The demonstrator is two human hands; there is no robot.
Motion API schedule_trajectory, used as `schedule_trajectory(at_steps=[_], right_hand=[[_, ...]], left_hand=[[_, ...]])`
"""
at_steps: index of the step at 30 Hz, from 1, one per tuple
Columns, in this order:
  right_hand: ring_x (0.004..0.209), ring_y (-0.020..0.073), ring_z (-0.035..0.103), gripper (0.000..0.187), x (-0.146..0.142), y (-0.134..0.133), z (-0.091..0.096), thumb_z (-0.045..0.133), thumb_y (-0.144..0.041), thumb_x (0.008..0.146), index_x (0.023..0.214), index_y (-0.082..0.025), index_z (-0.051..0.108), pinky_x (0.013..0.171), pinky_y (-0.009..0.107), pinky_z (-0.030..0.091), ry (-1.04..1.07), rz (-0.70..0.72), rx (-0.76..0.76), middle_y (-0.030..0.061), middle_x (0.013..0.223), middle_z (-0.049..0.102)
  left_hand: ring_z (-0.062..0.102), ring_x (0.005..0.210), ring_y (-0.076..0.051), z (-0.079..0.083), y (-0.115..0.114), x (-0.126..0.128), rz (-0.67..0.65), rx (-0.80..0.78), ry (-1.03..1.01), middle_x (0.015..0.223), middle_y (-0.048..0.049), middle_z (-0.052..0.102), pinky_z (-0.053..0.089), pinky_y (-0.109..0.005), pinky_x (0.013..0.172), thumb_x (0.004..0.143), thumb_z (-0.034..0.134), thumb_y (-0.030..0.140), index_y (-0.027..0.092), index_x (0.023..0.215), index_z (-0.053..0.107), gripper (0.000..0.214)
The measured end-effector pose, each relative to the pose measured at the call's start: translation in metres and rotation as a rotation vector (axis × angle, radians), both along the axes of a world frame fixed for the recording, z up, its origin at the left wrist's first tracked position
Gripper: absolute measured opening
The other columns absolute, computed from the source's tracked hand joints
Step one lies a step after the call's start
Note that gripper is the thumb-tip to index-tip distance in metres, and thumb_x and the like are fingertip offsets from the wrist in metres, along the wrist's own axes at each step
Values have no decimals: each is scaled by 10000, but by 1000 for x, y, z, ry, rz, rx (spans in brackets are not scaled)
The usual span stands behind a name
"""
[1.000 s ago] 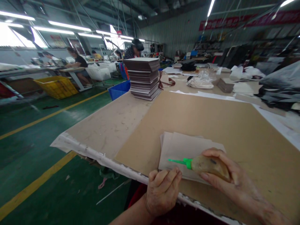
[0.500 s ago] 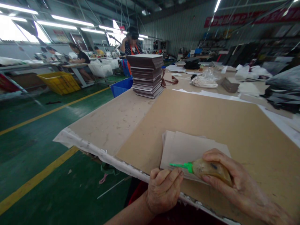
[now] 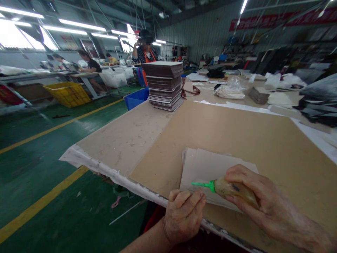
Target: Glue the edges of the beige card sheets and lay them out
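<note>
My right hand (image 3: 252, 196) is wrapped round a yellowed glue bottle (image 3: 233, 188) with a green nozzle (image 3: 204, 184). The bottle lies nearly level, its tip pointing left above a small pile of pale grey-beige sheets (image 3: 205, 163). My left hand (image 3: 185, 212) is closed, its fingers curled at the near edge of those sheets by the table's front. Whatever lies inside its fingers is hidden. The sheets are slightly fanned out on a brown board (image 3: 237, 130) covering the table.
A tall stack of dark-edged sheets (image 3: 164, 86) stands at the table's far left corner, near a blue bin (image 3: 135, 98). Plastic bags (image 3: 231, 88) and black material (image 3: 319, 109) lie farther back. A person in an orange apron (image 3: 146, 54) stands beyond the stack.
My right hand has tipped the glue bottle slightly, and its rear end has shifted a little left. The left hand and the sheets stay nearly where they were.
</note>
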State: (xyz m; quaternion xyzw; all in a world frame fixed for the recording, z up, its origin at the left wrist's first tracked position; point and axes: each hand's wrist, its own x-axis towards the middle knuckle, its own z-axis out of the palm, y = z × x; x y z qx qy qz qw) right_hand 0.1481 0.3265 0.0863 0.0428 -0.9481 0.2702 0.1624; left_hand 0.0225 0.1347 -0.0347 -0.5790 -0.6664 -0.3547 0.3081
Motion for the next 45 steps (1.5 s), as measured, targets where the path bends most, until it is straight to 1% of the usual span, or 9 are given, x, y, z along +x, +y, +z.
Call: schedule_trajectory(at_steps=[5, 7, 14, 21, 24, 29, 37, 41, 45], right_hand=[[1013, 210, 624, 224, 1, 3, -1, 529, -234, 996, 1214, -268, 494, 767, 295, 540, 85, 10, 51, 55, 1127, 619], [1010, 218, 635, 244, 2, 3, 0, 535, -223, 983, 1220, -273, 504, 750, 292, 552, 107, 4, 72, 59, 1132, 630], [955, 201, 651, 221, -1, 4, 0, 534, -222, 990, 1204, -272, 509, 743, 280, 558, 109, 4, 42, 45, 1074, 646], [967, 208, 650, 215, -2, 4, 3, 527, -225, 987, 1195, -275, 516, 717, 262, 553, 148, 12, 72, 55, 1091, 646], [949, 205, 648, 203, -2, 4, 2, 521, -235, 996, 1196, -270, 510, 712, 266, 551, 133, 8, 82, 57, 1084, 642], [973, 198, 628, 197, -2, 4, 3, 507, -224, 1014, 1208, -255, 489, 760, 274, 532, 114, 23, 116, 62, 1091, 619], [956, 178, 594, 191, -3, 6, 9, 475, -223, 1026, 1214, -261, 476, 768, 280, 491, -14, 76, 84, 40, 1080, 582], [959, 175, 580, 192, -4, 8, 12, 493, -210, 1021, 1205, -264, 480, 787, 283, 478, -65, 85, 66, 32, 1078, 570], [899, 171, 576, 171, -7, 7, 15, 470, -190, 1024, 1182, -249, 492, 753, 286, 456, -50, 114, 80, 27, 1029, 571]], left_hand=[[608, 842, -149, -1, 0, 1, 28, -4, 11, 1085, -5, 756, 399, -355, 737, 851, 588, 167, 195, 1107, 707, 283], [612, 842, -150, -2, 1, 1, 35, -2, 10, 1072, -7, 759, 403, -353, 740, 847, 592, 166, 199, 1102, 708, 283], [608, 834, -158, 1, 3, 1, 9, 31, -25, 1049, -13, 769, 391, -361, 735, 889, 561, 171, 194, 1080, 721, 250], [598, 830, -162, 1, 1, 1, 10, 11, -28, 1047, -20, 765, 398, -357, 723, 868, 566, 162, 197, 1084, 723, 269], [600, 825, -166, 0, 1, 1, 16, 11, -37, 1038, -30, 767, 397, -354, 717, 863, 566, 159, 201, 1092, 723, 281], [608, 823, -164, 0, 2, 1, 8, 23, -35, 1044, -18, 770, 391, -361, 724, 855, 576, 150, 195, 1077, 717, 267], [608, 825, -155, 0, 3, 1, -16, 43, -51, 1079, 0, 766, 374, -363, 709, 813, 608, 111, 173, 1073, 716, 288], [604, 821, -159, 2, 2, 0, -12, 38, -43, 1069, -1, 765, 377, -362, 698, 838, 594, 139, 186, 1061, 721, 261], [591, 825, -159, 2, 2, -1, -4, 18, -17, 1066, 2, 759, 379, -368, 710, 863, 575, 166, 193, 1067, 722, 253]])
